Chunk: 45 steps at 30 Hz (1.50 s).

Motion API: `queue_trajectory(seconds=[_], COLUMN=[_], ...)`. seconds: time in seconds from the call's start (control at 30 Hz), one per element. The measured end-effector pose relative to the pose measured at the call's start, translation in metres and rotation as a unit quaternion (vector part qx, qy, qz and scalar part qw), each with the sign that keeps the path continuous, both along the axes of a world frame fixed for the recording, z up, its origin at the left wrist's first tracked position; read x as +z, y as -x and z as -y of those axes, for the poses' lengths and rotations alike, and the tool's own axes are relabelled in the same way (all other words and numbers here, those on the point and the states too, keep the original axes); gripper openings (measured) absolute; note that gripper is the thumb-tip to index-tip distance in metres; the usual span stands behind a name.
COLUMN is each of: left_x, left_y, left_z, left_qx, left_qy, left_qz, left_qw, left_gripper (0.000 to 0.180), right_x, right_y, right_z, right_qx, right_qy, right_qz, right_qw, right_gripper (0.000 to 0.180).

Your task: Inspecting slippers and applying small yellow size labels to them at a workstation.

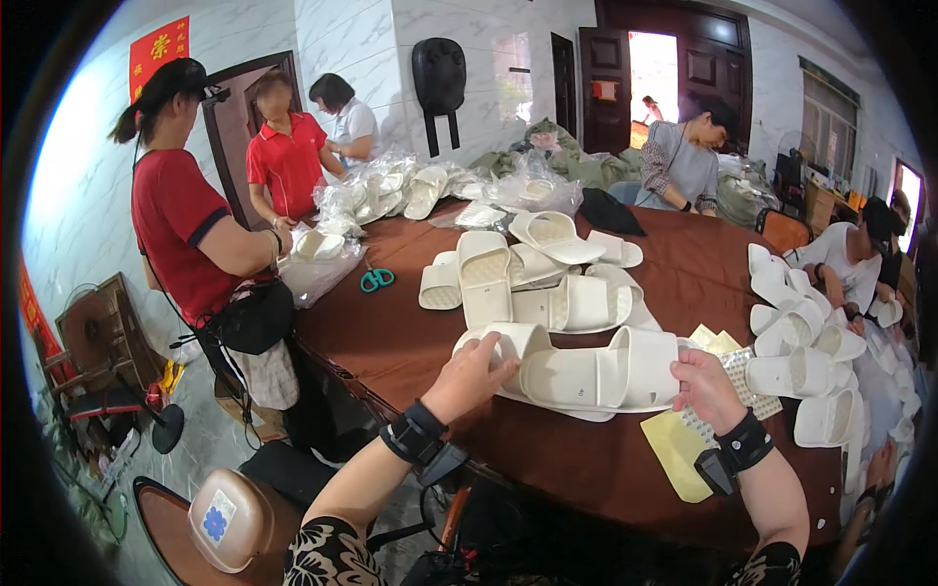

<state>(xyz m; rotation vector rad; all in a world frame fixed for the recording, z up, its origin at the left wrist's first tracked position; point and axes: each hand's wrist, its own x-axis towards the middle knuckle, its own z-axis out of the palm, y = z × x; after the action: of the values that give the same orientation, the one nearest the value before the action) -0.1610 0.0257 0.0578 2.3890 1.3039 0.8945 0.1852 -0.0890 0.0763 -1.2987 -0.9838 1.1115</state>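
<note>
Patterned black sleeves (334,557) lie nearest, the forearms reaching over a brown-covered table (391,337). At its near edge, a pair of white slippers (576,377) lies head to tail; the left hand (469,381) grasps the left end, and the right hand (707,389) pinches the right end. Marble-patterned walls (342,39) enclose the room, with dark double doors (606,90) open at the far right. A person in a red shirt (181,210) stands at the left, and another in grey (684,161) bends over the far side.

Just beyond the hands, a slipper pile (537,288) blocks the way across; plastic-wrapped slippers (391,190) crowd the far edge. Teal-handled scissors (377,280) lie farther left. Loose slippers (793,332) cover the right side. Near the right hand are sticker sheets (747,379) and a yellow sheet (669,454), partly hidden by the wristband (747,444).
</note>
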Motion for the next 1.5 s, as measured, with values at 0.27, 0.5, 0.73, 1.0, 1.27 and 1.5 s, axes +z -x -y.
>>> queue_trajectory(seconds=[0.27, 0.5, 0.73, 1.0, 1.27, 1.5], left_x=[-0.010, -0.019, -0.029, -0.034, -0.009, 0.036], left_y=[-0.014, -0.027, -0.030, -0.029, -0.026, -0.051], left_z=[0.005, 0.010, 0.013, 0.015, 0.014, 0.027], left_qx=[-0.028, -0.008, 0.024, 0.050, -0.032, -0.085], left_qy=[-0.056, -0.102, -0.147, -0.073, -0.076, -0.242], left_qz=[-0.016, -0.048, -0.075, -0.069, -0.016, 0.098], left_qw=[0.998, 0.994, 0.986, 0.994, 0.997, 0.961], left_gripper=[0.045, 0.045, 0.045, 0.051, 0.043, 0.045], right_x=[0.011, 0.000, -0.020, -0.023, 0.005, 0.027], right_y=[0.028, 0.058, 0.081, 0.091, 0.081, 0.029], right_z=[-0.005, -0.022, -0.031, -0.043, -0.012, 0.017], right_qx=[0.170, 0.127, 0.133, 0.097, 0.123, 0.034], right_qy=[0.007, 0.035, -0.010, 0.007, -0.020, -0.060], right_qz=[0.069, 0.012, -0.061, -0.060, -0.094, -0.168], right_qw=[0.983, 0.991, 0.989, 0.993, 0.988, 0.983], right_gripper=[0.031, 0.031, 0.029, 0.028, 0.028, 0.009])
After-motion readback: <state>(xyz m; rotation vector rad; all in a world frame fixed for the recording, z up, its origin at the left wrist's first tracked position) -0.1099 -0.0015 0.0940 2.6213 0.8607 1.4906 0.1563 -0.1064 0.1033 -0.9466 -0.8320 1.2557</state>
